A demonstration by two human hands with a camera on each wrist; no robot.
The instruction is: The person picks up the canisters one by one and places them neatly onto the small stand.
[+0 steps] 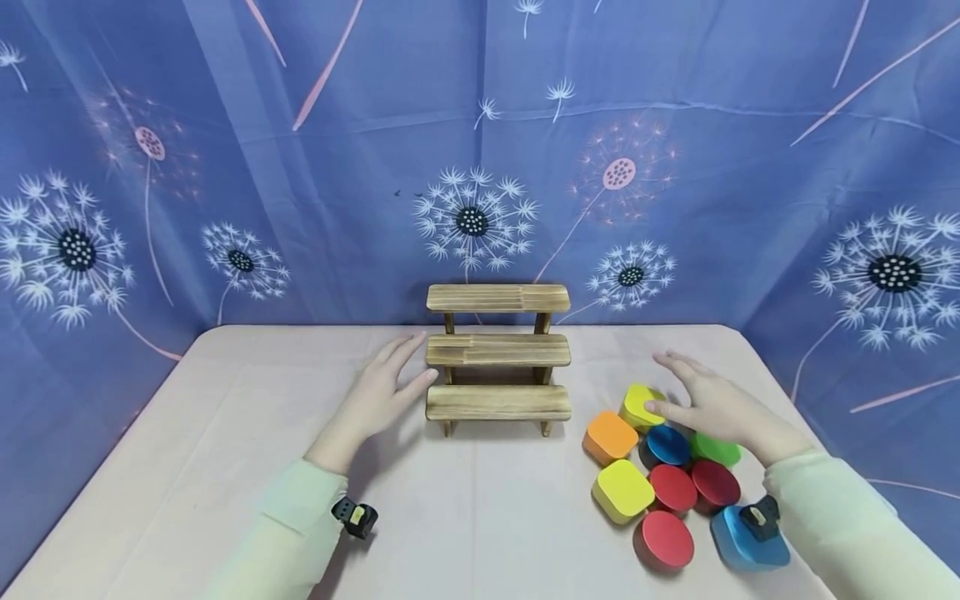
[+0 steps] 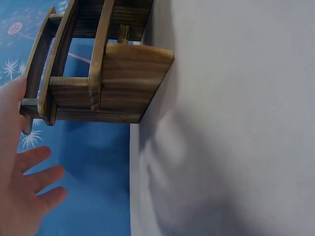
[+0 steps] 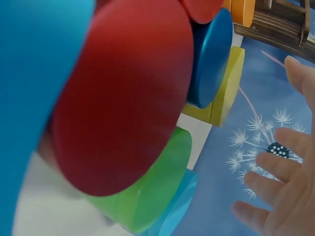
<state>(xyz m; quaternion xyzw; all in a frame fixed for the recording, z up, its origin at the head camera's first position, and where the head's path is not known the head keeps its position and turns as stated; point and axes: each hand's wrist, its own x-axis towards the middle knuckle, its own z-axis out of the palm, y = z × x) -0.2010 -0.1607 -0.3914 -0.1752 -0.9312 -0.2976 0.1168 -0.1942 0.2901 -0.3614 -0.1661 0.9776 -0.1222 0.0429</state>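
A three-step wooden stand (image 1: 498, 403) is upright at the middle back of the table. Just left of it hovers my left hand (image 1: 367, 407), fingers extended and holding nothing; in the left wrist view its fingers (image 2: 45, 178) are spread beside the stand (image 2: 130, 73). My right hand (image 1: 712, 407), empty and with fingers outstretched, is over a cluster of small tin-like pieces. Near its thumb is a yellow rounded-square piece (image 1: 642, 405). A green piece (image 1: 717, 451) is partly hidden beneath the hand. The right wrist view shows a dark red round piece (image 3: 123, 98) up close.
The cluster also has an orange piece (image 1: 611, 437), a dark blue one (image 1: 667, 446), another yellow one (image 1: 624, 492), red round ones (image 1: 666, 540) and a light blue one (image 1: 738, 542) under the right wrist. Blue dandelion-patterned cloth (image 1: 360, 208) encloses the pale table (image 1: 480, 517).
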